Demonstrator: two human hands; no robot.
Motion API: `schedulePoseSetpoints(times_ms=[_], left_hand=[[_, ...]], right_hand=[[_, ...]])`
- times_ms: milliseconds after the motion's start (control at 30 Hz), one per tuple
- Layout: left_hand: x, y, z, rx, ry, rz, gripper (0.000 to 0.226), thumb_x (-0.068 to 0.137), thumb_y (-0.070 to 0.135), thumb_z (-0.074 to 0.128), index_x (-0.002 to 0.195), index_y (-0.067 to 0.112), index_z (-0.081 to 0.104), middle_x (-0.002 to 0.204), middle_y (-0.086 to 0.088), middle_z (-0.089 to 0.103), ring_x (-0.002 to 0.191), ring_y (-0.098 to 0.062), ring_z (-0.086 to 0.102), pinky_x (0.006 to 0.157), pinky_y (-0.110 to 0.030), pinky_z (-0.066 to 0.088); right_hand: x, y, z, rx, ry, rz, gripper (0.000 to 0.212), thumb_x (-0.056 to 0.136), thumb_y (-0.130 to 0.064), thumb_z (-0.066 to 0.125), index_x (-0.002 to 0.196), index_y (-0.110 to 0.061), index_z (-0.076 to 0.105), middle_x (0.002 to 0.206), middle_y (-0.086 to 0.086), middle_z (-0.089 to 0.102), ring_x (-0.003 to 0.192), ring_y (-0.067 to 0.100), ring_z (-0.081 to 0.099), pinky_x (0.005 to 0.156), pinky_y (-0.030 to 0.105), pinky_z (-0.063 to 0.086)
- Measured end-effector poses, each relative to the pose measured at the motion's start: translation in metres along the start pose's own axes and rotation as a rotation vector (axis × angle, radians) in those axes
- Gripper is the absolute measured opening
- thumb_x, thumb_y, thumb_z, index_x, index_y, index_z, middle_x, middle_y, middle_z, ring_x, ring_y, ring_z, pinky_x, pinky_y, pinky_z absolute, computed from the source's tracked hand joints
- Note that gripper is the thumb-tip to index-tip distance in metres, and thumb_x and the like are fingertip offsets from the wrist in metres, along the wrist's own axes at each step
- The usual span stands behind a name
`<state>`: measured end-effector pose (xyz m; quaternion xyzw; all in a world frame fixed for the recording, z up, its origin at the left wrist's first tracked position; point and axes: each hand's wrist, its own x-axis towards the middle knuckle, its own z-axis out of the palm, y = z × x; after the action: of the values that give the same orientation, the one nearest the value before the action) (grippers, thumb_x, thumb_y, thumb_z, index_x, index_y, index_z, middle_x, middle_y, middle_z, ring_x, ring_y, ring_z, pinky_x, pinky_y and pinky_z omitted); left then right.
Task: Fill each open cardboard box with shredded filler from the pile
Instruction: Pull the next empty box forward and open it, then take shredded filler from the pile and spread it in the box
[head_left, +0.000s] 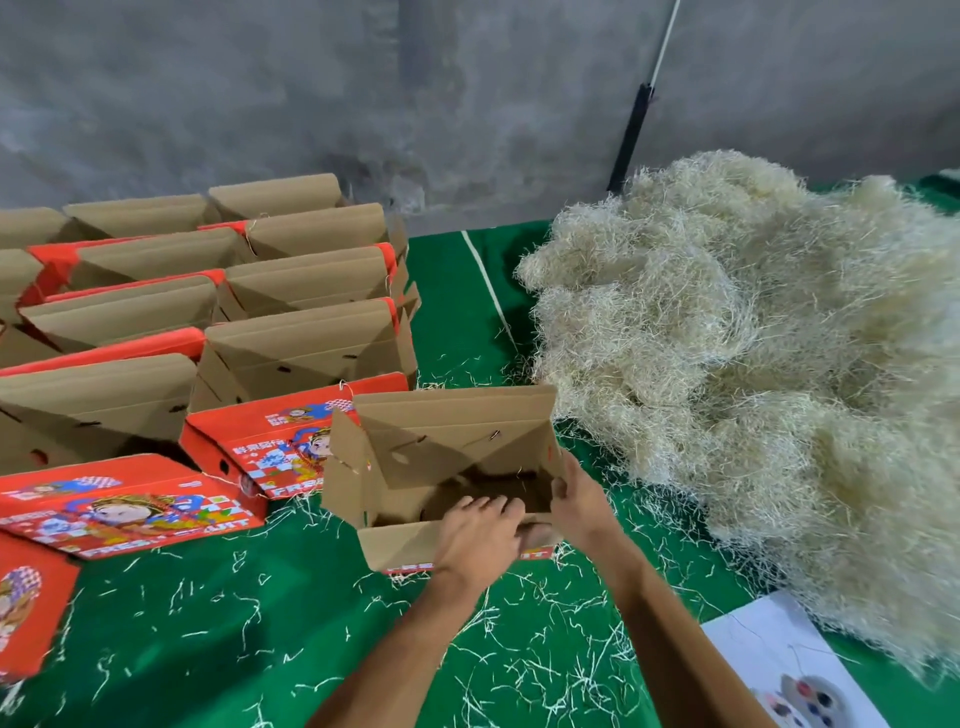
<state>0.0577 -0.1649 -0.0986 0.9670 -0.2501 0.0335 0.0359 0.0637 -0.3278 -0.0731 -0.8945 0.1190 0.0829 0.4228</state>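
**Camera set-up: single head view**

One camera only, worn on the person's head; no second view, so no shared field. It looks forward and down across a green table (218, 649), wide-angle, with edges bowed. Close range: both forearms enter from 6 o'clock, and the left hand (480, 535) and right hand (582, 501) sit just below centre. Far field ends at a grey wall (311, 93) at 12 o'clock. Boxes (291, 291) lie at 9 to 10 o'clock, the filler pile (753, 338) at 3 o'clock.

White sheet (769, 644) on green table (260, 649); grey wall (311, 93).
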Motion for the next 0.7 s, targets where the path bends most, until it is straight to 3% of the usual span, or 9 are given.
schedulePoseSetpoints(times_ms=[67,133,200,267,400,500,633,700], left_hand=[[0.000,0.002,0.001,-0.009,0.057,-0.006,0.052,0.095,0.064,0.030,0.082,0.026,0.065,0.076,0.009,0.070,0.071,-0.010,0.067,0.069,-0.030,0.049],[0.002,0.015,-0.001,-0.087,0.145,-0.023,0.046,0.100,0.053,0.029,0.086,0.027,0.064,0.082,0.008,0.069,0.077,-0.013,0.066,0.073,-0.033,0.049],[0.009,0.033,-0.006,-0.187,0.242,-0.039,0.030,0.102,0.039,0.032,0.098,0.027,0.060,0.100,0.007,0.064,0.093,-0.016,0.059,0.081,-0.038,0.047],[0.028,0.053,-0.014,-0.243,0.268,-0.023,0.023,0.094,0.026,0.042,0.112,0.024,0.057,0.119,0.007,0.058,0.109,-0.017,0.053,0.091,-0.039,0.045],[0.079,0.095,-0.030,-0.320,0.196,0.112,0.043,0.074,0.010,0.061,0.116,0.016,0.054,0.127,0.004,0.053,0.120,-0.017,0.048,0.104,-0.036,0.041],[0.129,0.125,-0.027,-0.451,0.099,0.154,0.057,0.075,0.005,0.070,0.125,0.013,0.046,0.129,0.000,0.049,0.119,-0.017,0.045,0.107,-0.038,0.042],[0.206,0.167,-0.021,-0.444,0.004,0.098,0.087,0.076,0.015,0.078,0.146,0.019,0.028,0.148,-0.002,0.036,0.130,-0.019,0.043,0.113,-0.043,0.037],[0.246,0.180,-0.019,-0.455,0.000,0.061,0.103,0.075,0.019,0.080,0.153,0.024,0.013,0.157,-0.003,0.022,0.141,-0.023,0.030,0.115,-0.050,0.033]], right_hand=[[0.000,0.000,-0.001,0.004,0.013,0.004,0.043,0.101,-0.008,0.038,0.141,-0.021,0.045,0.099,0.002,0.067,0.079,0.011,0.062,0.062,0.018,0.044],[-0.001,0.004,-0.008,0.050,0.004,-0.005,0.029,0.105,-0.021,0.041,0.130,-0.023,0.056,0.101,0.001,0.069,0.082,0.010,0.064,0.068,0.024,0.047],[0.002,0.010,-0.017,0.074,-0.007,-0.067,0.024,0.106,-0.033,0.043,0.112,-0.025,0.064,0.087,-0.007,0.069,0.071,-0.001,0.060,0.064,0.023,0.047],[0.006,0.015,-0.032,0.120,0.041,-0.091,0.026,0.106,-0.033,0.043,0.104,-0.023,0.067,0.086,-0.005,0.071,0.073,0.004,0.063,0.068,0.029,0.051],[0.011,0.033,-0.075,0.203,0.132,-0.046,0.034,0.102,-0.027,0.042,0.128,-0.020,0.061,0.116,-0.002,0.071,0.102,0.012,0.065,0.089,0.025,0.051],[0.029,0.049,-0.123,0.126,0.157,-0.042,0.040,0.099,-0.024,0.044,0.137,-0.023,0.055,0.124,0.000,0.068,0.109,0.016,0.064,0.095,0.034,0.052],[0.070,0.077,-0.179,0.093,0.209,-0.076,0.048,0.100,-0.021,0.053,0.147,-0.016,0.043,0.145,0.007,0.053,0.131,0.022,0.051,0.109,0.047,0.045],[0.102,0.087,-0.199,-0.020,0.317,-0.105,0.054,0.100,-0.027,0.055,0.149,-0.013,0.037,0.153,0.008,0.043,0.138,0.024,0.044,0.112,0.048,0.041]])
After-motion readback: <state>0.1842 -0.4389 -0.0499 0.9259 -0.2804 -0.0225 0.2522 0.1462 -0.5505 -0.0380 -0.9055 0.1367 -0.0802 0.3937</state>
